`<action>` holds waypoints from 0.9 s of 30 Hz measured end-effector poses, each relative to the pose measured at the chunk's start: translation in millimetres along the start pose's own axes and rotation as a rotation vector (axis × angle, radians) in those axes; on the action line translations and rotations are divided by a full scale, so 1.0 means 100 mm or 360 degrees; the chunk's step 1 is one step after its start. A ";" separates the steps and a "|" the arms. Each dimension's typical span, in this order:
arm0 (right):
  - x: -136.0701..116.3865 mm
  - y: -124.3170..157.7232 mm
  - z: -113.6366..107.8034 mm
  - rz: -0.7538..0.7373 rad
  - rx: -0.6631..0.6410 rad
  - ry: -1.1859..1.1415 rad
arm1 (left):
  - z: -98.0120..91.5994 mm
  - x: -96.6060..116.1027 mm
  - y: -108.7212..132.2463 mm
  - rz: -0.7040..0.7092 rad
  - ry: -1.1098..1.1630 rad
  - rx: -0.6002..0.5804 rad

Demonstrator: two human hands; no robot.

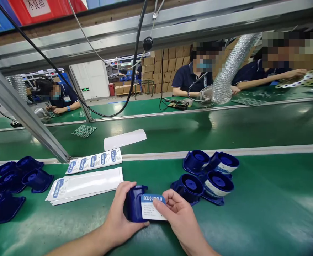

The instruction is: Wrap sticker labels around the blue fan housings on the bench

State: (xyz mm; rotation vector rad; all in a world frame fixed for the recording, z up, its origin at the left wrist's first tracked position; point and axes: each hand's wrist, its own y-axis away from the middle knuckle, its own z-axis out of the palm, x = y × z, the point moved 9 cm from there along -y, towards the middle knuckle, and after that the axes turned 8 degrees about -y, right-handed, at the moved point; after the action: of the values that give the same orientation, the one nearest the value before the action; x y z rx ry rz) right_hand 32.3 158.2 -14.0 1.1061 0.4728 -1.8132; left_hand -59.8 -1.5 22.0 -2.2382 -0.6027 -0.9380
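Note:
My left hand (117, 215) is closed around a dark blue plastic housing (134, 206), thumb below and fingers above. A white and blue label sticker (149, 209), printed "DC52Q-5000L/H", lies against the housing's right side. Its right end is pinched between thumb and fingers of my right hand (180, 218); how much of it touches the housing cannot be seen. To the right stand several blue housings (190, 188), some with a white label (212, 188) around the side. Left of my hands lie label sheets (92, 183), the top one bearing a single label at its left end.
Several blue housings (36, 179) sit at the far left. A full label strip (95, 160) and a white sheet (126, 139) lie farther back. A metal post (25, 110) rises at left; a black cable (105, 115) hangs above. Co-workers (188, 80) sit across the line.

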 end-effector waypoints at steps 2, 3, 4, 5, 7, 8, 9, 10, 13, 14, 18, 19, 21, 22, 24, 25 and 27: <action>0.03 0.00 0.00 -0.0002 0.0014 -0.0012 | 0.02 -0.01 0.01 0.0021 -0.0008 -0.0014; 0.03 0.01 -0.01 -0.0013 0.0039 -0.0028 | 0.03 -0.01 0.01 0.0026 -0.0007 -0.0026; 0.04 0.01 -0.02 -0.0028 0.0070 -0.0043 | 0.04 -0.02 0.02 0.0025 -0.0002 -0.0041; 0.04 0.01 -0.03 -0.0043 0.0099 -0.0052 | 0.05 -0.03 0.02 0.0022 0.0006 -0.0057; 0.04 0.02 -0.03 -0.0058 0.0135 -0.0041 | 0.06 -0.06 0.02 0.0006 0.0022 -0.0074; 0.04 0.02 -0.04 -0.0062 0.0146 -0.0026 | 0.06 -0.06 0.02 0.0000 0.0029 -0.0077; 0.04 0.02 -0.04 -0.0065 0.0155 -0.0013 | 0.06 -0.07 0.02 -0.0004 0.0034 -0.0076; 0.05 0.02 -0.04 -0.0067 0.0160 -0.0004 | 0.06 -0.07 0.02 -0.0004 0.0038 -0.0074; 0.05 0.03 -0.05 -0.0067 0.0168 -0.0004 | 0.06 -0.07 0.02 0.0005 0.0054 -0.0082; 0.05 0.03 -0.05 -0.0068 0.0172 -0.0003 | 0.07 -0.07 0.02 0.0012 0.0061 -0.0090; 0.03 0.04 -0.05 -0.0071 0.0187 0.0052 | 0.08 -0.05 0.01 0.0019 0.0089 -0.0124; 0.03 0.05 -0.05 -0.0072 0.0186 0.0060 | 0.08 -0.05 0.01 0.0011 0.0093 -0.0128; 0.02 0.05 -0.04 -0.0070 0.0179 0.0052 | 0.07 -0.04 0.00 -0.0007 0.0100 -0.0138; 0.01 0.06 -0.03 -0.0069 0.0174 0.0042 | 0.07 -0.04 0.00 -0.0015 0.0101 -0.0144; 0.01 0.06 -0.01 -0.0065 0.0163 0.0023 | 0.07 -0.04 0.00 -0.0028 0.0104 -0.0158; 0.01 0.07 -0.01 -0.0061 0.0161 0.0017 | 0.08 -0.04 0.00 -0.0033 0.0106 -0.0164; 0.01 0.07 -0.01 -0.0055 0.0158 0.0018 | 0.08 -0.05 0.00 -0.0044 0.0108 -0.0169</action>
State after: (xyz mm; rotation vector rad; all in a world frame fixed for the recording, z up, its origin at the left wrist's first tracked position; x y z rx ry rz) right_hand 38.3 154.7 -14.5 1.1828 0.4148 -1.8785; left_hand -58.8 3.2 14.0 -2.2863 -0.5662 -1.0782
